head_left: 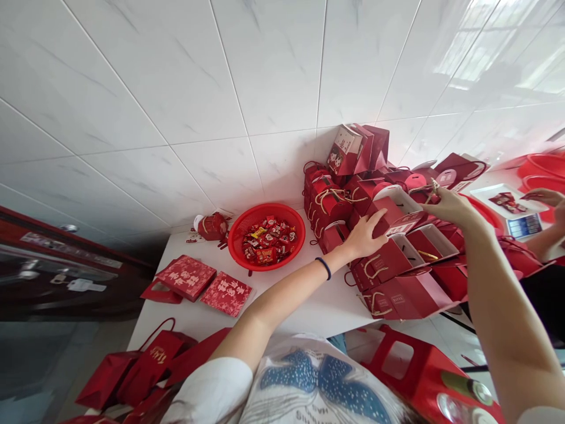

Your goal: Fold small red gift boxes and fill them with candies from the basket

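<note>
My left hand (365,237) grips the near left side of an open red gift box (392,213), thumb and fingers against its wall. White lining shows inside this box. At its far right corner, my right hand (452,207) pinches a tan rope handle (435,189) between thumb and fingers. Around both hands stand several similar red boxes, packed in rows; a nearer open box (388,259) has its flaps up and a cord handle on its front. A dark blue band circles my left wrist.
A red plastic basket (233,240) holds many wrapped candies. Flat red patterned packets (227,293) lie to its left. Red bags (152,359) stand at the lower left. At right, another person's hand (549,200) is near a white tray (485,193). A tiled wall rises behind.
</note>
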Demonstrator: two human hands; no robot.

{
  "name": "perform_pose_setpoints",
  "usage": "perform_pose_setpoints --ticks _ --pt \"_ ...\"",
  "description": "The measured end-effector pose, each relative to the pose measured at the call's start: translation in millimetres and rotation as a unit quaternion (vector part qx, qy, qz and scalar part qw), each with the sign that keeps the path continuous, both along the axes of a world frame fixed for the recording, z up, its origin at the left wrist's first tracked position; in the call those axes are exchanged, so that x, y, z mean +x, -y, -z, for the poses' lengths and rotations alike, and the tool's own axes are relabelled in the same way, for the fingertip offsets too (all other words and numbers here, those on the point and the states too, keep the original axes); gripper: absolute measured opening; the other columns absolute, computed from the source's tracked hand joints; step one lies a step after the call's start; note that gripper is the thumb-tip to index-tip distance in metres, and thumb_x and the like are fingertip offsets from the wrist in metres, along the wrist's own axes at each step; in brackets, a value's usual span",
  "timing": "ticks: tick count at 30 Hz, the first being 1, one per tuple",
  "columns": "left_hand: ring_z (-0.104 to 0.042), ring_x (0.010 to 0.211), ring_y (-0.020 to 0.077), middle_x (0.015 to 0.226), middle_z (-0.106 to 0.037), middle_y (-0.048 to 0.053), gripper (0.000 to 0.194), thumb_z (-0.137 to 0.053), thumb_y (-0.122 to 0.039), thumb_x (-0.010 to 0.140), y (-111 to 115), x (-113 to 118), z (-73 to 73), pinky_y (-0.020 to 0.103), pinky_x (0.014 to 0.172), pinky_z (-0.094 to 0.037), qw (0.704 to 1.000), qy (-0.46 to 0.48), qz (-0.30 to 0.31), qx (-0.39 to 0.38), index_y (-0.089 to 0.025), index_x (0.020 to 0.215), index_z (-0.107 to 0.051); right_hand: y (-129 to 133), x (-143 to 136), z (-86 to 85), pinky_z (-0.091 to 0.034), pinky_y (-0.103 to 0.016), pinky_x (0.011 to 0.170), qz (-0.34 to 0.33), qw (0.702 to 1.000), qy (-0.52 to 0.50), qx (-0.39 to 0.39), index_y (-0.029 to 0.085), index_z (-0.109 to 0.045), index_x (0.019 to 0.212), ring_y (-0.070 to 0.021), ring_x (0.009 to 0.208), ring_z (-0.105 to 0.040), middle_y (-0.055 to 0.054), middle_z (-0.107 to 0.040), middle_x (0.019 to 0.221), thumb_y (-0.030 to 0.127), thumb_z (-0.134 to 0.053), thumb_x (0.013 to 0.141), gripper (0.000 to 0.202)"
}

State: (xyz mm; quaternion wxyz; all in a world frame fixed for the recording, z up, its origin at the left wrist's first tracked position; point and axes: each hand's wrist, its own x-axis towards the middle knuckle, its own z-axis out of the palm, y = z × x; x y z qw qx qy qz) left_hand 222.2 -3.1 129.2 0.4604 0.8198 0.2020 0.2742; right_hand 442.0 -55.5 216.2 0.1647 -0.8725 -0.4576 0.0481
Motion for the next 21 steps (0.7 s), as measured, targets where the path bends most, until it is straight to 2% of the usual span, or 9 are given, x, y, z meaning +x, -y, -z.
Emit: perform_pose_setpoints --ticks 3,6,10,13,16,21 --pt "-0.046 0.135 0.0281 0.147 -0.051 0.008 0.069 -0.059 -0.022 0.083 -0.3 0.0 -1.3 0.047 0.117 -0.034 1.000 0.002 0.000 0.003 -0.025 0.148 -0.037 -4.6 0.6 -11.1 -0.049 -0.043 0.077 0.054 0.999 0.001 0.008 0.021 -0.064 0.091 -0.0306 0.085 -0.061 -0.009 -0.065 0.083 0.053 -0.064 0.062 0.043" --pt "-0.046 0.135 0.0283 0.148 -0.051 0.007 0.068 -0.058 -0.020 0.082 -0.7 0.0 -1.7 0.046 0.116 -0.035 1.000 -0.004 -0.003 -0.002 -0.025 0.147 -0.039 -4.5 3.5 -33.7 -0.050 -0.044 0.076 0.103 0.994 -0.019 0.034 0.020 -0.066 0.091 -0.0300 0.083 -0.062 -0.008 -0.063 0.077 0.051 -0.067 0.063 0.042" --pt "-0.045 0.137 0.0280 0.148 -0.051 0.008 0.069 -0.058 -0.018 0.081 -1.0 0.9 0.0 0.046 0.117 -0.035 1.000 0.003 -0.009 -0.003 -0.023 0.147 -0.040 -1.5 9.0 -56.0 -0.052 -0.040 0.068 0.115 0.988 -0.099 0.013 0.018 -0.065 0.088 -0.0232 0.069 -0.060 -0.006 -0.062 0.071 0.043 -0.073 0.065 0.035" --pt "-0.045 0.138 0.0281 0.148 -0.051 0.009 0.068 -0.057 -0.017 0.081 -0.7 1.6 -1.4 0.047 0.118 -0.034 1.000 -0.004 -0.015 -0.009 -0.021 0.146 -0.041 -2.9 10.1 -52.3 -0.052 -0.036 0.063 0.094 0.988 -0.120 0.006 0.018 -0.064 0.084 -0.0209 0.070 -0.058 -0.006 -0.061 0.073 0.040 -0.075 0.065 0.031" --pt "-0.044 0.139 0.0270 0.150 -0.050 0.008 0.067 -0.055 -0.016 0.080 -0.4 0.5 -6.5 0.046 0.119 -0.032 1.000 -0.011 -0.010 -0.013 -0.022 0.145 -0.043 -7.0 10.1 -38.7 -0.052 -0.035 0.061 0.081 0.989 -0.125 0.001 0.018 -0.062 0.082 -0.0209 0.068 -0.058 -0.004 -0.059 0.070 0.049 -0.077 0.062 0.039" --pt "-0.047 0.137 0.0265 0.150 -0.051 0.006 0.067 -0.054 -0.014 0.078 -1.3 -3.6 -12.9 0.044 0.118 -0.034 1.000 -0.019 0.004 -0.018 -0.023 0.145 -0.045 -12.2 14.2 -27.0 -0.048 -0.037 0.067 0.043 0.998 -0.038 0.017 0.021 -0.060 0.080 -0.0235 0.072 -0.057 -0.004 -0.058 0.070 0.061 -0.071 0.063 0.045"
